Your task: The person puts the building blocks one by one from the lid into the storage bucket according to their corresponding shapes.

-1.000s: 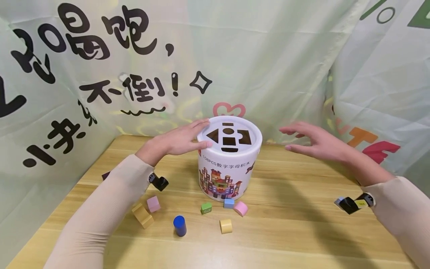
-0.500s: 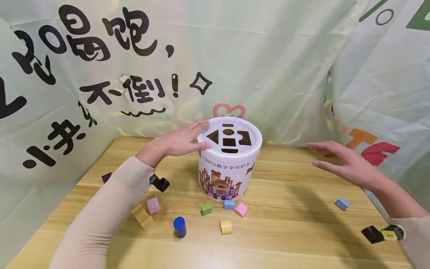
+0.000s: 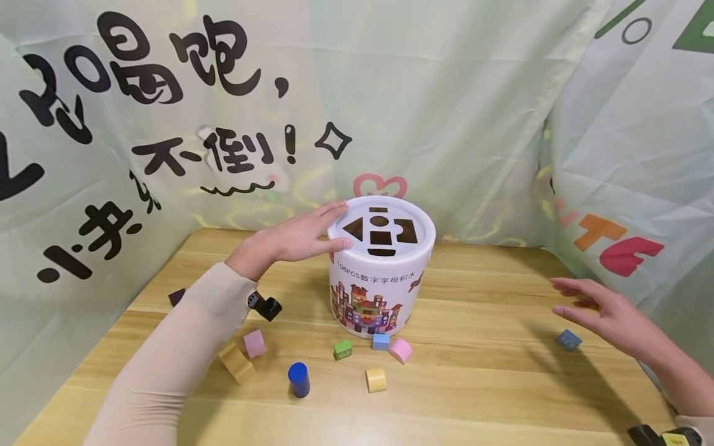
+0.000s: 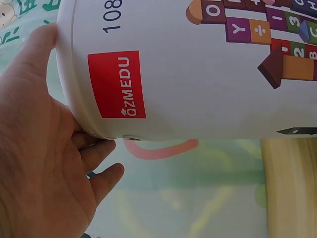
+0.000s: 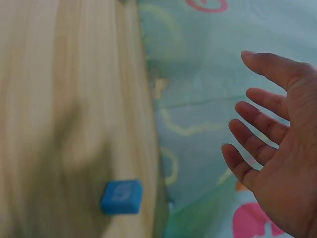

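The right hand (image 3: 605,316), fingers spread, is descending from the white cylindrical shape-sorter tub (image 3: 381,272) toward the blue wooden block (image 3: 569,339) at four o'clock; the left hand (image 3: 292,238) is still lying flat against the tub's rim.

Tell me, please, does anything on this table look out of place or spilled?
Yes: loose blocks lie scattered on the table outside the bucket, and one blue block sits alone near the right edge.

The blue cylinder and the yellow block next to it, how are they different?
The blue cylinder is dark blue, while the yellow block is pale yellow. The blue cylinder stands upright and is taller; the yellow block sits low. The blue cylinder is round all the way around; the yellow block has flat sides with one rounded end. Both rest on the wooden table, untouched by either hand.
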Tool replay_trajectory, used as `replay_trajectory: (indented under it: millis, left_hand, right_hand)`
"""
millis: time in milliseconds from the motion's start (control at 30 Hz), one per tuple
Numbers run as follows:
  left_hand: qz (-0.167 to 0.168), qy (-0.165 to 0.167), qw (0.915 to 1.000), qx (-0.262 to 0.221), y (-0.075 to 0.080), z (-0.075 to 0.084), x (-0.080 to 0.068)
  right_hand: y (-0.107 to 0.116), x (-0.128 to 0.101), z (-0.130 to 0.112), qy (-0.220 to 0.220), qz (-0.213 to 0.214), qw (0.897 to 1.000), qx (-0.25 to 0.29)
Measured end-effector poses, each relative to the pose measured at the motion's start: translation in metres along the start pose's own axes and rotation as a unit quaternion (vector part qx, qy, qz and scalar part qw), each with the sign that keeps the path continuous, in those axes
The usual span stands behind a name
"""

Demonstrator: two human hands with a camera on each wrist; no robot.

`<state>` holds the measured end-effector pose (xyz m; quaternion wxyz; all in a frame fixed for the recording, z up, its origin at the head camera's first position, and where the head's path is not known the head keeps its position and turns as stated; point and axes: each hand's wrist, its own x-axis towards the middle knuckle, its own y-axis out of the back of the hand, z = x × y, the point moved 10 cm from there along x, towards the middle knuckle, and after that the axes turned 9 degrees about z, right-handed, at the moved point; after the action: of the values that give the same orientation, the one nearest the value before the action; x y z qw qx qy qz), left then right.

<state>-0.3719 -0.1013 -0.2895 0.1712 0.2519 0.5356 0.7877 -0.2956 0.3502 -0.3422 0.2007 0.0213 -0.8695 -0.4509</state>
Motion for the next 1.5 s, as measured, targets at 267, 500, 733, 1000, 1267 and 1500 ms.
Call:
replay_trajectory:
  millis: [267, 500, 733, 1000, 1267, 1500]
  left_hand:
    - [-0.009, 0.006, 0.9999, -0.007, -0.003, -0.002, -0.003]
    - [-0.004, 0.005, 1.0000, -0.005, -0.001, -0.002, -0.001]
    - [-0.008, 0.004, 1.0000, -0.003, -0.001, -0.003, -0.002]
    - [-0.011, 0.000, 0.9999, -0.001, 0.001, 0.001, 0.002]
    - [-0.008, 0.002, 1.0000, -0.001, 0.005, 0.001, 0.001]
    - [-0.013, 0.001, 0.9999, 0.003, 0.001, 0.002, 0.001]
  right_hand:
    - [-0.005, -0.024, 0.035, -0.050, -0.011, 0.999, -0.018]
    - [-0.010, -0.036, 0.059, -0.042, 0.006, 0.999, -0.011]
    - [-0.023, -0.042, 0.074, -0.059, -0.016, 0.998, 0.001]
    - [-0.029, -0.043, 0.079, -0.074, -0.025, 0.997, -0.004]
    - [-0.030, -0.038, 0.087, -0.074, -0.013, 0.996, -0.042]
    - [-0.032, -0.042, 0.093, -0.071, -0.006, 0.996, -0.048]
